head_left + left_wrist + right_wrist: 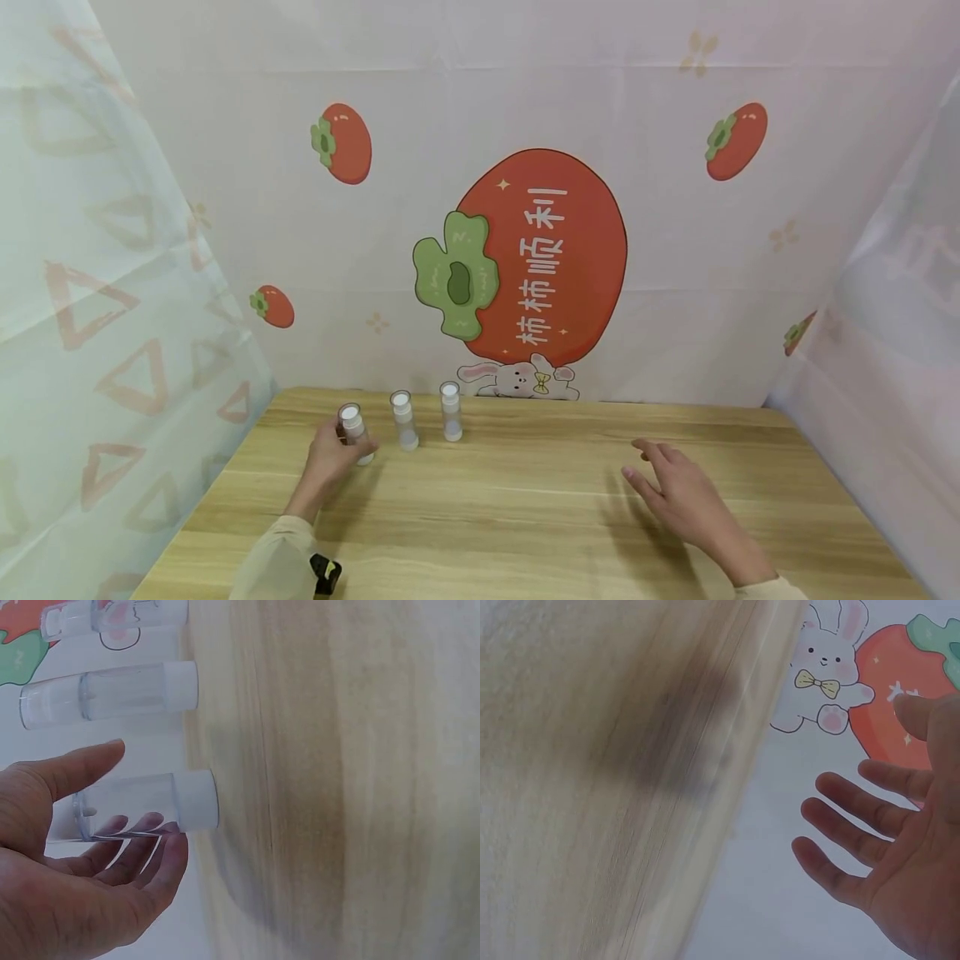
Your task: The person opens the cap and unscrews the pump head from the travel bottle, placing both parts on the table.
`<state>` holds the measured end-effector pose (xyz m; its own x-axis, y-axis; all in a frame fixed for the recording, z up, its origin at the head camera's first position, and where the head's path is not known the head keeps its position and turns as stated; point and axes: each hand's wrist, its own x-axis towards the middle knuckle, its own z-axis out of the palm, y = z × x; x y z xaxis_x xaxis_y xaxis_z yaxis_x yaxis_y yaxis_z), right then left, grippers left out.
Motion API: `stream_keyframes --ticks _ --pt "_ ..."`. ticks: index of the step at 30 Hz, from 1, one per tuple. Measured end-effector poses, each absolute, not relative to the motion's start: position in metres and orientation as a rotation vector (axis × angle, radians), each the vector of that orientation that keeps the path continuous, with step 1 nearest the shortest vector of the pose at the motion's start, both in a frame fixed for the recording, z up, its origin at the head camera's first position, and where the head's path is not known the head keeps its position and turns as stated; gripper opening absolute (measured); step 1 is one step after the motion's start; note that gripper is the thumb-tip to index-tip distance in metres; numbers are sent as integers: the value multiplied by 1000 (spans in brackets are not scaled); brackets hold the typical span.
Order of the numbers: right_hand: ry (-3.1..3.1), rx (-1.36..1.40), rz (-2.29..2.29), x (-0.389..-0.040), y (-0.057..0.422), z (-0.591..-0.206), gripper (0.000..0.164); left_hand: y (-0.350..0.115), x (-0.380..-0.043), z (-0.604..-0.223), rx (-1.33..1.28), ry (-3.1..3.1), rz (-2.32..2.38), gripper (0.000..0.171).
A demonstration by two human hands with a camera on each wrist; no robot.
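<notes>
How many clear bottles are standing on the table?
3: the left bottle, at the left hand; the middle bottle; and the right bottle, nearest the printed rabbit. None seems hidden.

On the desk [525, 500], left of its middle, the left bottle [351, 416], middle bottle [403, 414] and right bottle [451, 408] stand apart before the backdrop [675, 275].

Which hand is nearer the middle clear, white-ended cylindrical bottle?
Left. The left hand is at the leftmost clear bottle, just left of the middle bottle; the right hand is far right of it, over the wooden table.
</notes>
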<state>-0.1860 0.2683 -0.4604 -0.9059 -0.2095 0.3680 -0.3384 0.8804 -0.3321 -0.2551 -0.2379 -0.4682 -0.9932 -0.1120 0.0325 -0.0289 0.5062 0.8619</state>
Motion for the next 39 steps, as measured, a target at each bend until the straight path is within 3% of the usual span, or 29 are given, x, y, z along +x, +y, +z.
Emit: stream_keyframes --ticks 15,22,30,39 --pt "-2723 434 585 -185 260 -457 47 -238 -255 -466 189 -2643 -1420 46" --pt "-2718 455 603 -185 254 -452 47 -233 -252 -450 123 -2640 -1400 53" --pt "-2733 466 627 -183 246 -447 49 -219 -248 -429 4 -2583 -1327 37" --pt "-2760 478 678 -180 236 -443 49 -195 -236 -402 -85 -2567 -1292 39"
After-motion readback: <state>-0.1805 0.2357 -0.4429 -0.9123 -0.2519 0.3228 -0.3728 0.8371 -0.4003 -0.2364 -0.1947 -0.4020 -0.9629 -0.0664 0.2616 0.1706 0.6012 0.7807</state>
